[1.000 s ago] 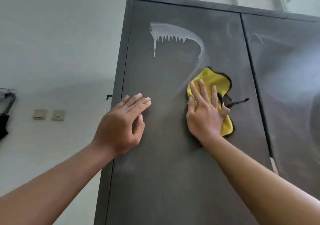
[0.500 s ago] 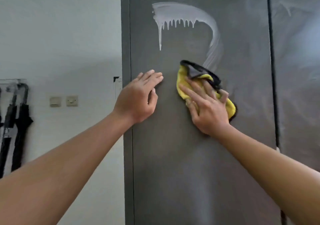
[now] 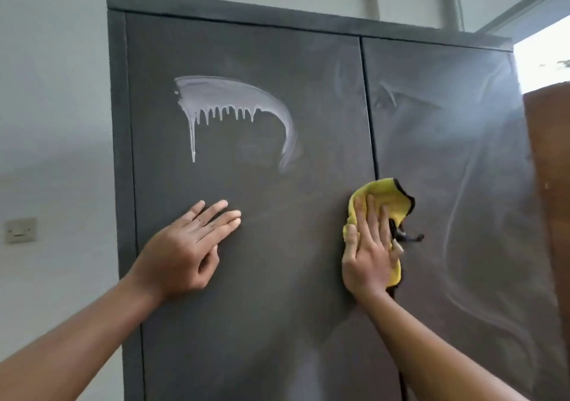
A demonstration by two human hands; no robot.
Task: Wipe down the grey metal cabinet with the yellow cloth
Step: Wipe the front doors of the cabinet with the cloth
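Two hands are recorded against the grey metal cabinet [image 3: 246, 45]. The yellow cloth [image 3: 385, 197] is pressed flat to the cabinet front by the right hand [image 3: 368, 252], whose grip is laid out straight with the fingers close together, nothing being pinched. The left hand [image 3: 188, 246] is rested on the left door, its grip spread and holding nothing. Since half a second ago the cloth has been carried rightwards from the middle of the left door to the seam [image 3: 368, 107] between the doors, which it now overlaps. The white streak [image 3: 234, 95] with its drips, higher on the left door, is left unwiped, and faint smears are noted on the right door. Wiping is judged to be under way but well short of complete
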